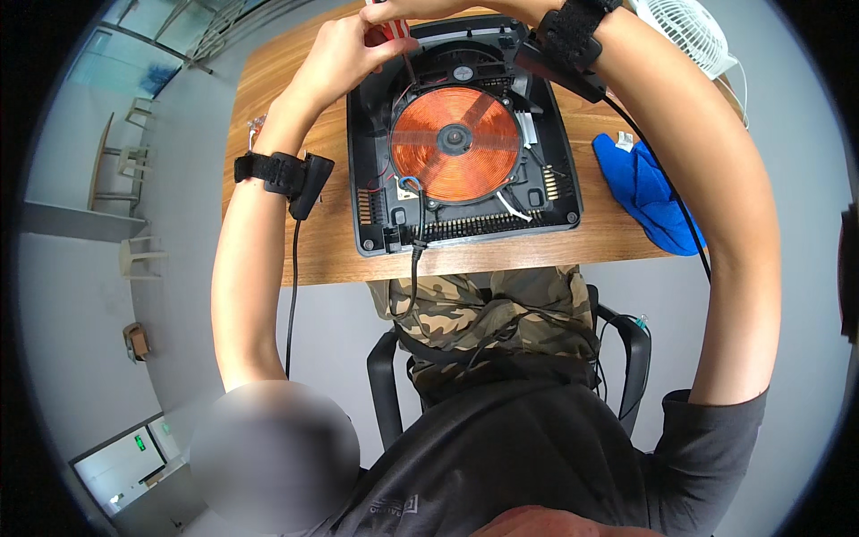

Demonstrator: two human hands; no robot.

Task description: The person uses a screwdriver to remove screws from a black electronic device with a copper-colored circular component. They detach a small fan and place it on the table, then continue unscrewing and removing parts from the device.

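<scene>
An opened induction cooker base (559,183) lies on the table, its black shell showing a round copper coil (429,170) with a dark hub. Over the far left part of the shell, a screwdriver (396,29) with a red-and-white handle points its shaft down beside the coil. My left hand (344,55) is closed around the lower handle. At the upper picture edge, my right hand (425,8) has its fingers closed on the handle's top and is partly cut off. The screwdriver's tip is too small to make out against the dark parts.
A blue cloth (640,188) lies on the wooden table (313,255) to the right. Behind it stands a white fan (684,36). The cooker's black power cord (417,268) hangs over the near edge. Cables trail from both wrist straps.
</scene>
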